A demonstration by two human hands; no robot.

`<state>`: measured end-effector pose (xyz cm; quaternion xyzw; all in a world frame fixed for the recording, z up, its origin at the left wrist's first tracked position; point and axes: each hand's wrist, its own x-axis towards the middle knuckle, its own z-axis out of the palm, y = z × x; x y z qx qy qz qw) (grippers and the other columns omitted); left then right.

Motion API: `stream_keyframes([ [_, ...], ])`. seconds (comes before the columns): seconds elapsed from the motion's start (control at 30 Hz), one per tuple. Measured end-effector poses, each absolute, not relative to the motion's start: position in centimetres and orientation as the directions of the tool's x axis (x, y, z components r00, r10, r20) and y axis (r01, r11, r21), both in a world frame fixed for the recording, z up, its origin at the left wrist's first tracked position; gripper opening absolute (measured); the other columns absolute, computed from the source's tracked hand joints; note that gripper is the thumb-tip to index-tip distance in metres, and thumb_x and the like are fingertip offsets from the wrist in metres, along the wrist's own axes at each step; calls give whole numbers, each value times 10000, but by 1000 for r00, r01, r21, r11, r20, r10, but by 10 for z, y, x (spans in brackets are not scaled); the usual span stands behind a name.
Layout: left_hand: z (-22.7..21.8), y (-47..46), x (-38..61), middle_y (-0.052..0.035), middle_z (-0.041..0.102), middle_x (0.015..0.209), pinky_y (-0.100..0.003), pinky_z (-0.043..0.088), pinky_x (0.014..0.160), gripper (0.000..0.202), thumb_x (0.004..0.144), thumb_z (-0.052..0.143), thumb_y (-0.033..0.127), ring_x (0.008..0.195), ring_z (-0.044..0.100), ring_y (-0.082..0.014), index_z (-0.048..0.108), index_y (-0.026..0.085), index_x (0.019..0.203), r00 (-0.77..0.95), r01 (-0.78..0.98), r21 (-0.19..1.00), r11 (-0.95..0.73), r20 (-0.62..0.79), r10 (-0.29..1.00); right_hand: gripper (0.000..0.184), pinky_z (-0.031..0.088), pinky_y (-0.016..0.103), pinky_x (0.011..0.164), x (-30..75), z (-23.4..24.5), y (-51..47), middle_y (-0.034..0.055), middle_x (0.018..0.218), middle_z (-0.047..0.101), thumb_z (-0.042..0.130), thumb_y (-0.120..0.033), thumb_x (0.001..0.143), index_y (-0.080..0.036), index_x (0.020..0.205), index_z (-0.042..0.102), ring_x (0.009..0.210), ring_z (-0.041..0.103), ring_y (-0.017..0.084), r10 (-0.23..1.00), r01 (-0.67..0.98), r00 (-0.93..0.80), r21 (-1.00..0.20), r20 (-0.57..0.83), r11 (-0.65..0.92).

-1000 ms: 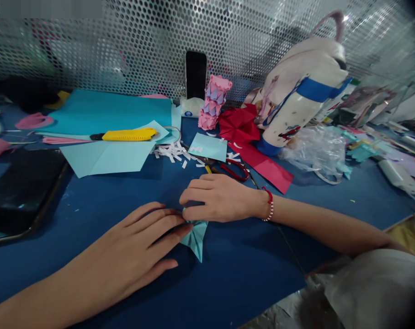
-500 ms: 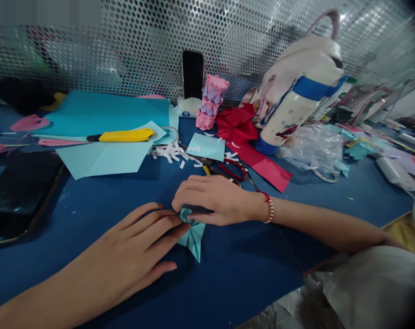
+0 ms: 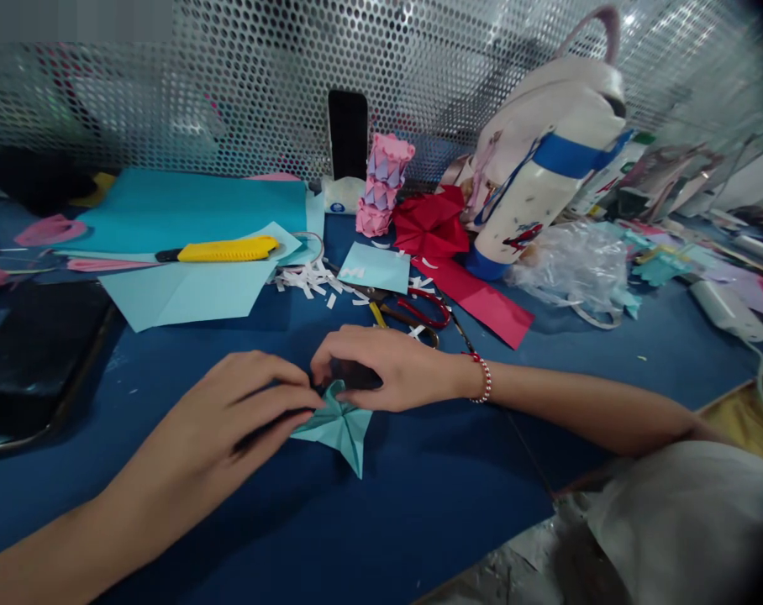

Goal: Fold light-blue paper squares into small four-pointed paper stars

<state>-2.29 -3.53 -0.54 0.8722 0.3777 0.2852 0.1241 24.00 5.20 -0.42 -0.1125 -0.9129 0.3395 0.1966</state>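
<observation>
A light-blue folded paper piece (image 3: 340,427) with pointed corners lies on the blue tabletop, its creases meeting near the middle. My left hand (image 3: 236,420) comes in from the lower left, fingers bent together and pinching the paper's left side. From the right, my right hand (image 3: 385,365) curves over the far edge, thumb and fingertips closed on the paper's upper part, where a small curled flap stands up. The right fingertips are partly hidden. A beaded bracelet (image 3: 482,378) circles the right wrist.
Scissors (image 3: 428,308), white paper scraps (image 3: 312,279) and a light-blue square (image 3: 375,267) lie just beyond my hands. A yellow cutter (image 3: 227,249) rests on paper sheets. A dark tablet-like device (image 3: 38,353) sits left; a bottle (image 3: 529,206) leans at the back right.
My left hand has drawn back slightly to the left, its outspread fingers now bent into a pinch. More of the folded paper shows. My right hand stays nearly in place.
</observation>
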Motion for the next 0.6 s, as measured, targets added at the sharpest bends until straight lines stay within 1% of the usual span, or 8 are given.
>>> stream_keyframes([
  [0.07,-6,-29,-18,5,713,1148,-338,565,862,180,1154,536,366,1029,711,-212,715,375,1135,506,606,456,-651,411,758,173,472,304,842,240,-6,52,58,1136,720,694,-163,1025,-200,1161,593,1039,629,193,340,75,-894,-651,292,755],
  [0.13,-7,-23,-13,-20,684,1165,-343,585,851,145,1130,577,443,1058,701,-233,680,340,1120,475,621,479,-620,400,784,164,441,296,792,240,-7,51,40,1054,685,697,-170,1025,-205,1126,573,998,615,194,357,111,-889,-623,287,775],
  [0.23,-8,-17,-3,-33,639,1168,-364,616,859,215,1078,633,526,1101,682,-256,611,313,1103,436,638,515,-573,372,819,203,404,284,746,240,-9,50,12,968,615,715,-168,1002,-216,1059,527,931,588,186,387,172,-884,-587,263,791],
  [0.3,-9,-16,2,-36,602,1178,-387,621,877,225,1053,645,512,1102,669,-263,570,303,1086,418,646,521,-558,369,830,221,400,279,739,240,-10,50,9,974,599,716,-174,1001,-218,1048,504,904,574,176,393,193,-885,-574,248,796],
  [0.4,-11,-18,7,-43,548,1209,-409,622,914,196,1026,646,435,1125,642,-270,536,297,1111,397,660,507,-555,392,830,217,403,278,736,240,-11,50,19,1008,605,708,-199,1024,-212,1072,497,897,574,171,396,219,-890,-548,227,807],
  [0.5,-13,-20,9,-61,513,1249,-436,628,949,225,1013,644,420,1203,617,-298,515,298,1152,386,676,480,-560,416,823,222,418,276,749,239,-10,51,38,1066,637,719,-197,1034,-203,1112,511,919,589,173,395,231,-892,-530,219,816],
  [0.6,-15,-21,10,-93,493,1315,-489,622,1015,265,1025,618,424,1317,577,-343,497,299,1223,381,694,453,-560,429,819,235,445,277,773,239,-9,50,56,1131,667,753,-190,1026,-196,1134,544,944,609,175,389,222,-894,-535,221,815],
])
